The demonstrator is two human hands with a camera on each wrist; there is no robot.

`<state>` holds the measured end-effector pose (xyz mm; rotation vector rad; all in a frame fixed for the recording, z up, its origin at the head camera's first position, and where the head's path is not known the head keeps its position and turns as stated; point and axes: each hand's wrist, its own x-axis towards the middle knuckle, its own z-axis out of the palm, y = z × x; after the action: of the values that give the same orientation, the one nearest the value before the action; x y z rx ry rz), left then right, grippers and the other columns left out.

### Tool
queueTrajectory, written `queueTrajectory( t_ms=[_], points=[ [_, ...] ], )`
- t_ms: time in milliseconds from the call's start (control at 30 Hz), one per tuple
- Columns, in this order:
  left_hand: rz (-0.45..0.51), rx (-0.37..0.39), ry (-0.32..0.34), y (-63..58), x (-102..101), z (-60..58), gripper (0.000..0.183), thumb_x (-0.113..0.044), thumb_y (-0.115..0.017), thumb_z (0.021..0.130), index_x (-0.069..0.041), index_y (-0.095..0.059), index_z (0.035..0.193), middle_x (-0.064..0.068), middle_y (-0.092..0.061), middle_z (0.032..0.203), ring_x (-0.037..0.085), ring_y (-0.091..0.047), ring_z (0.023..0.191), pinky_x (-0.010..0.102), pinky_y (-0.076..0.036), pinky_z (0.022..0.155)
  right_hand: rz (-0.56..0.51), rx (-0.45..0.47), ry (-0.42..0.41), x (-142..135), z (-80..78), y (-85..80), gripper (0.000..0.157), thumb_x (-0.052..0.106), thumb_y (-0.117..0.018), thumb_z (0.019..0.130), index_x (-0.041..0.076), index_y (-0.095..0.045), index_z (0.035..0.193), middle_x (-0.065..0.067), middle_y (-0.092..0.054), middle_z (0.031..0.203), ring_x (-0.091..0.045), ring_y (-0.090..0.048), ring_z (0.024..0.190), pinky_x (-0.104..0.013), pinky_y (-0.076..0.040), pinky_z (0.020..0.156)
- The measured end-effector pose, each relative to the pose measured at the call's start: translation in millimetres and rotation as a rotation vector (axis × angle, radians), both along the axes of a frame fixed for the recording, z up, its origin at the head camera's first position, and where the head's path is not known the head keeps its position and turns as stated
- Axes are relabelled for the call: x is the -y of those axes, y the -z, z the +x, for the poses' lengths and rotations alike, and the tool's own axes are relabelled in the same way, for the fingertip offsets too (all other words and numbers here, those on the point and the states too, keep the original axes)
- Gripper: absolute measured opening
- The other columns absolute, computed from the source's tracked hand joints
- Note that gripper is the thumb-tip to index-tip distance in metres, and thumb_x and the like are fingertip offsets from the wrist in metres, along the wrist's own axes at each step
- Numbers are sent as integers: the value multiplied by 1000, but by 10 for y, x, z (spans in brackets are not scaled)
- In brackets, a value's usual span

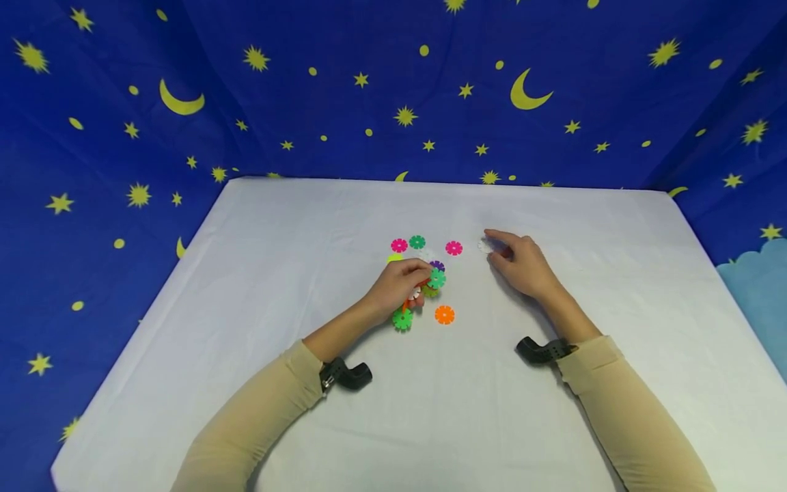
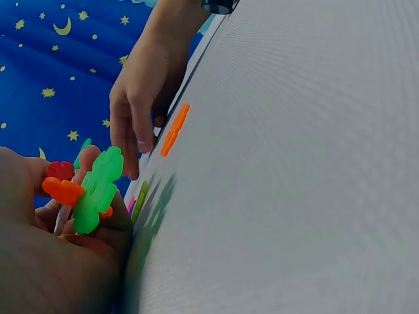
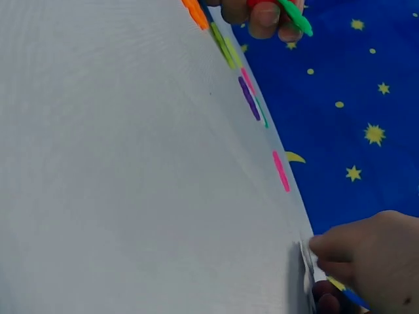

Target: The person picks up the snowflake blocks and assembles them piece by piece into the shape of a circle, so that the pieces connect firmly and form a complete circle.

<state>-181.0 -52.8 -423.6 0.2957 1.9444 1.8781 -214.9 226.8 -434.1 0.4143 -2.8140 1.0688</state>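
Observation:
My left hand [image 1: 393, 283] holds a cluster of joined notched plastic discs over the table. A green disc [image 2: 98, 190], an orange disc [image 2: 63, 191], a red disc [image 2: 61, 171] and a teal disc [image 1: 437, 278] show in it; the fingers hide the rest. Farther right, my right hand [image 1: 522, 268] is low at a loose white disc [image 1: 482, 245]. Thumb and forefinger stand apart on either side of this disc, fingertips right at its rim. In the right wrist view the white disc [image 3: 305, 278] appears nearly edge-on, close beside the fingers.
Loose discs lie between and behind the hands: pink discs [image 1: 399, 245] [image 1: 453, 248], a green one [image 1: 417, 242], a purple one [image 1: 437, 266] and a yellow one [image 1: 395, 258]. An orange disc [image 1: 445, 315] lies nearer me. Blue star-patterned cloth [image 1: 393, 89] hangs behind the white table [image 1: 467, 410].

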Motion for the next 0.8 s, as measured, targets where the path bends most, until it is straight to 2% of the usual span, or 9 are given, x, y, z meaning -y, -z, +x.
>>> queueTrajectory(
  t_ms=[167,300,600,800],
  points=[
    [-4,-5,6,12,-1,7,24,-20,-53,100,-4,-65,112,18,-65,91,16,-54,50,23,-46,47,37,-29,1,35,26,9,34,9,-68,88,7,-66,122,-13,-65,108,-25,-53,85,-43,-42,76],
    [1,-3,5,20,-3,12,24,-21,-52,100,-4,-65,112,19,-65,91,18,-53,49,23,-45,46,17,-42,27,50,47,8,33,6,-71,85,7,-67,118,-12,-64,110,-24,-56,87,-42,-44,76],
    [-2,-20,5,21,-13,0,23,-20,-53,100,-4,-65,111,15,-65,90,16,-54,50,23,-46,46,-43,-37,47,51,42,-8,37,3,-73,82,4,-66,118,-12,-60,102,-24,-55,87,-39,-45,75],
    [-3,-21,0,18,-5,-3,23,-20,-51,100,-3,-65,110,17,-63,85,17,-49,45,23,-43,44,-132,31,44,72,53,-23,25,6,-73,84,3,-68,109,-11,-66,98,-22,-62,84,-34,-51,75]
  ],
)
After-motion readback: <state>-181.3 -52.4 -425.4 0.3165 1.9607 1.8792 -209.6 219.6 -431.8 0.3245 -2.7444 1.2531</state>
